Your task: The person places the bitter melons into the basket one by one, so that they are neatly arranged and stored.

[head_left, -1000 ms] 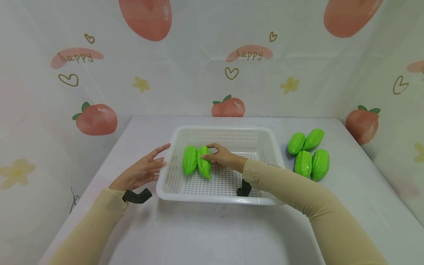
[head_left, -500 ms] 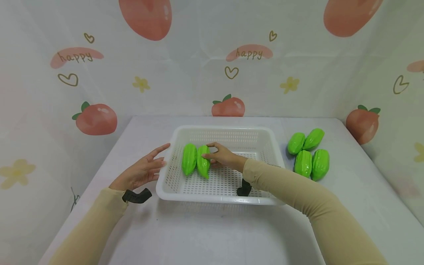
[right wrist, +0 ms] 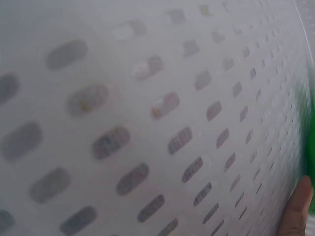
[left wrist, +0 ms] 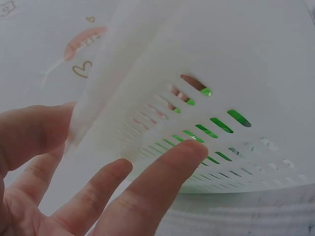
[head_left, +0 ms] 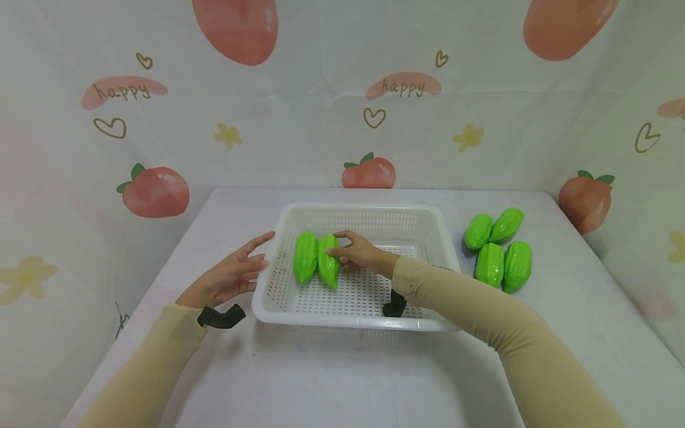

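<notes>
The right hand has its thumb and fingertips closed lightly round the right-hand green fruit, near its upper end, at the frame's centre — a grip that lets it set the piece parallel to the second green fruit touching it on the left. Both lie in the left half of the white slotted basket. The left hand holds nothing; its straight, spread fingers meet the basket's left wall, probably steadying it. Four more green fruits sit clustered on the table — right of the basket.
</notes>
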{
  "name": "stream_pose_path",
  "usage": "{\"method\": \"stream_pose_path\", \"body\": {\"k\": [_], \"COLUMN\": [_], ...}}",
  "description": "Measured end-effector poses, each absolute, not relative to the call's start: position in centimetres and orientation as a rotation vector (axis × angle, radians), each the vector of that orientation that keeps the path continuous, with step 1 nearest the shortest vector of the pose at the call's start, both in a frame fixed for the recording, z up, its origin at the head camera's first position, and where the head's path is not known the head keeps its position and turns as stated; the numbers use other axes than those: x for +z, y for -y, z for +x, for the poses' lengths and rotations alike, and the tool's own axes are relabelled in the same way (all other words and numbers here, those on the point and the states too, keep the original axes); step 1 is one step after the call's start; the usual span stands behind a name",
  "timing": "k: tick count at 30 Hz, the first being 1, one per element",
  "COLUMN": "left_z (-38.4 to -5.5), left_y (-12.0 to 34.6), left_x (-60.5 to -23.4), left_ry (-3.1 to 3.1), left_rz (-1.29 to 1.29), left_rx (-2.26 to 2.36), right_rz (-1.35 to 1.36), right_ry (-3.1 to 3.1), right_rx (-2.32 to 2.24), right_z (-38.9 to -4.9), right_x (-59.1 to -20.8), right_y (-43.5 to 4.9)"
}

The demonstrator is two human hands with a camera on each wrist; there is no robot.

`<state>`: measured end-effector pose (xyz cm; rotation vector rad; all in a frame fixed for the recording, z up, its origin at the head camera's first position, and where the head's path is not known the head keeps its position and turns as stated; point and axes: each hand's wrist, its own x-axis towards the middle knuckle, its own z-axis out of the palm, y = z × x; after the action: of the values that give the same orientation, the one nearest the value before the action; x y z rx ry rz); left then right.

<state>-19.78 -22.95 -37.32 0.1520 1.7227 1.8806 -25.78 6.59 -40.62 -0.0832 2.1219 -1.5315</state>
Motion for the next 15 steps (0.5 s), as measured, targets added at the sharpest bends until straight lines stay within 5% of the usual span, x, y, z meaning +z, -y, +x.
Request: {"method": "stream_pose_path", "body": {"k": [15], "left_z": [-19.72], "left_y": [23.03], "left_x": [-37.34], "left_ry": [-1.726], "left_rz": [0.176], "left_rx": [1.879], "right_rz": [-0.082], "right_ry": [-2.108], "right_rx": [-1.545], "right_z": [-25.58], "right_x": [-40.36], "right_y": [-6.59]}}
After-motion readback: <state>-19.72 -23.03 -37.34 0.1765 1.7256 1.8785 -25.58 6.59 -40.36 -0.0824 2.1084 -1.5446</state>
